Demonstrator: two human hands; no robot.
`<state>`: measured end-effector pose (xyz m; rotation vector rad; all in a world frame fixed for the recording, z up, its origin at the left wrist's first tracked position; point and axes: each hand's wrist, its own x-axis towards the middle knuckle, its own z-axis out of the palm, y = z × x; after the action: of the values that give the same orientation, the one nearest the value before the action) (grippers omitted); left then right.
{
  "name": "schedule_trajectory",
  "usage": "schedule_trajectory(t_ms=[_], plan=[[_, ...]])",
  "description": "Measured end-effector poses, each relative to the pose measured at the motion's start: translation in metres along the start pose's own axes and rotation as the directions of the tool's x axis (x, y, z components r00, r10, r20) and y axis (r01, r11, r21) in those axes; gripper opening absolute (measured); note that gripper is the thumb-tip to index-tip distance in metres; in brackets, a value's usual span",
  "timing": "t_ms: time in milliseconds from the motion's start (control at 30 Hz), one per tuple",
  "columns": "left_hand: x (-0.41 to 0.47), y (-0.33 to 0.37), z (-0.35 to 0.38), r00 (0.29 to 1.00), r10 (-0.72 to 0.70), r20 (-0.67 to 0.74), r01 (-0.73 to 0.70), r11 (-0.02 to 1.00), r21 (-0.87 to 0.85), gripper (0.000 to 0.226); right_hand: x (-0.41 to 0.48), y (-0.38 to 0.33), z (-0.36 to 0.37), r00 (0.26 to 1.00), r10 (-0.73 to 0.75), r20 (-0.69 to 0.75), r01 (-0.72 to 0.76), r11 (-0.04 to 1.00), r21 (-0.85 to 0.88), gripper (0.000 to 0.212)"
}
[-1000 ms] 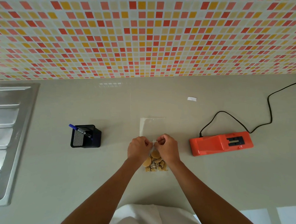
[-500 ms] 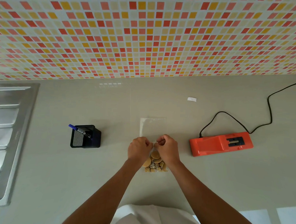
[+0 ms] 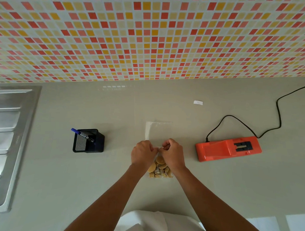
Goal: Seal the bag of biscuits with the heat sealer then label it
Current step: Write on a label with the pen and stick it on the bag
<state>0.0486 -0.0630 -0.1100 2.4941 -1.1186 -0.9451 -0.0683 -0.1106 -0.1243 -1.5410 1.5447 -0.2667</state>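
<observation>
A clear plastic bag of biscuits [image 3: 159, 167] lies on the counter in front of me, its empty upper part [image 3: 158, 131] stretching away from me. My left hand [image 3: 142, 154] and my right hand [image 3: 173, 154] rest on the bag's middle, fingers closed, pinching a small white strip between their fingertips just above the biscuits. The orange heat sealer [image 3: 228, 148] sits to the right, apart from the bag, its black cord [image 3: 278, 118] running off to the upper right. A small white label [image 3: 198, 102] lies further back on the counter.
A black mesh pen holder [image 3: 88, 141] with a blue pen [image 3: 82, 133] stands to the left of the bag. A steel sink drainer [image 3: 7, 144] fills the far left. The tiled wall [image 3: 151, 37] bounds the counter at the back.
Both hands stay at the same spot on the bag; only slight finger shifts show.
</observation>
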Motion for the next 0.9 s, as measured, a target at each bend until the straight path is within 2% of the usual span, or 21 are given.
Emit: schedule_trajectory(t_ms=[200, 367, 467, 567, 733, 900], plan=[[0.000, -0.013, -0.002, 0.997, -0.067, -0.042, 0.063, 0.994, -0.094, 0.030, -0.001, 0.007, 0.000, 0.999, 0.009, -0.048, -0.009, 1.000, 0.009, 0.016], [0.001, -0.016, -0.003, 0.999, -0.019, -0.043, 0.017, 0.999, -0.038, 0.027, -0.002, 0.011, 0.000, 0.997, -0.021, -0.072, 0.023, 0.999, 0.026, 0.011], [0.000, -0.013, -0.002, 0.999, -0.017, -0.043, 0.017, 1.000, -0.008, 0.035, -0.003, 0.013, 0.003, 0.996, -0.039, -0.075, 0.039, 0.999, 0.007, 0.017], [-0.001, -0.009, -0.001, 0.999, -0.006, -0.041, 0.009, 0.997, 0.076, 0.040, -0.002, 0.014, 0.005, 0.997, -0.037, -0.074, 0.037, 0.999, 0.003, 0.012], [0.000, -0.006, -0.003, 1.000, 0.012, -0.015, -0.011, 0.996, 0.089, 0.034, -0.003, 0.013, 0.001, 0.996, -0.050, -0.077, 0.050, 0.999, -0.001, 0.009], [-0.002, -0.023, -0.006, 0.995, 0.093, -0.028, -0.093, 0.996, -0.014, 0.024, -0.010, 0.018, -0.005, 0.991, -0.063, -0.115, 0.071, 0.995, 0.068, 0.024]])
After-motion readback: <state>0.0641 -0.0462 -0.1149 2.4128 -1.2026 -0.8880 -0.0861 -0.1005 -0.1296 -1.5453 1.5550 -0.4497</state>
